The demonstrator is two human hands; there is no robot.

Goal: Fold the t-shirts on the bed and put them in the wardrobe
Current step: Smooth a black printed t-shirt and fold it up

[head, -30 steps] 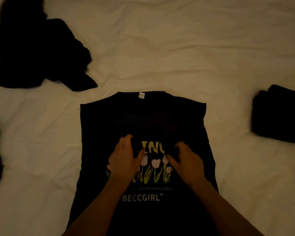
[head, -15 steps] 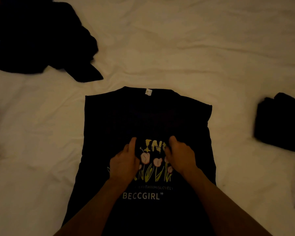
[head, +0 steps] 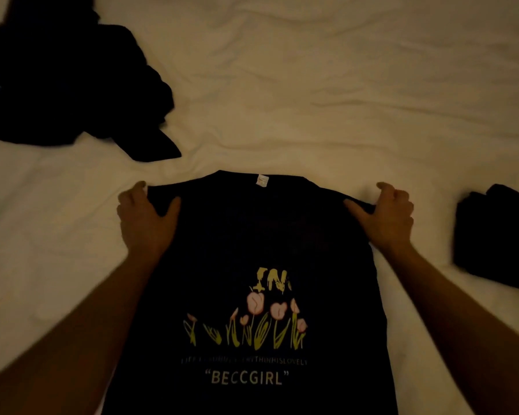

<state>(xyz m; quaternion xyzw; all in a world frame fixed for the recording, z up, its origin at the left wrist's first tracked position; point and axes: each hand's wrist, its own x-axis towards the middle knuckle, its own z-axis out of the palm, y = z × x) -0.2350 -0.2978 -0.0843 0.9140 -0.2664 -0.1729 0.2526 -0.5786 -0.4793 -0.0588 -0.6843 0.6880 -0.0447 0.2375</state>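
A crumpled dark garment (head: pixel 72 85) lies far left on the bed (head: pixel 312 85), well clear. The black t-shirt (head: pixel 252 235) is spread flat, long axis running away from the person, collar farthest. Its left shoulder corner is pinched by the left hand (head: pixel 146 217), its right by the right hand (head: pixel 390 217), fingers apparently curled under. A folded dark pile (head: pixel 498 235) rests right.

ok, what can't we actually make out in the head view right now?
- Printed t-shirt: hem cut off by the bottom edge; small text line above "BECCGIRL" too blurred to read.
- Left hand and right hand: fingertips tucked under the shirt's top corners.
- Dark crumpled pile: too dim to count garments, cut by the left edge.
- Folded dark garment: cut by the right edge.
- Wardrobe: not in view.
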